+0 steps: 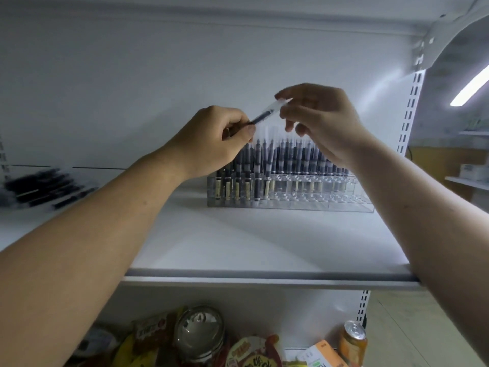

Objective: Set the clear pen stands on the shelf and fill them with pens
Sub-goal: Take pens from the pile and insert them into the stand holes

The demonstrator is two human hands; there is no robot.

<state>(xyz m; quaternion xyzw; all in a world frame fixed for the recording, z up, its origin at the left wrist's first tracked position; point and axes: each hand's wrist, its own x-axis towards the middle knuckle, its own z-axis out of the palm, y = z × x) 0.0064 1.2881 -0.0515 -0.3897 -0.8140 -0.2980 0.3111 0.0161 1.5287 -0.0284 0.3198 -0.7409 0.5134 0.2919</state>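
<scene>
one pen (pixel 267 111) held slantwise between both hands – left hand (pixel 225 136) pinches the dark end, right hand (pixel 320 120) the clear end – right above the clear pen stand (pixel 291 192) on the shelf (pixel 264 247).

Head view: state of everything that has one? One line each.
Clear acrylic pen stand: upright on the white shelf, back rows filled, most front holes empty.
Black pen with clear cap: tilted above the stand, an end in each hand.
Left hand: pinches the pen's dark end.
Right hand: pinches the clear cap end.
Loose black pens: lying flat at the shelf's left, blurred.
Orange drink can: upright, below the shelf.
</scene>
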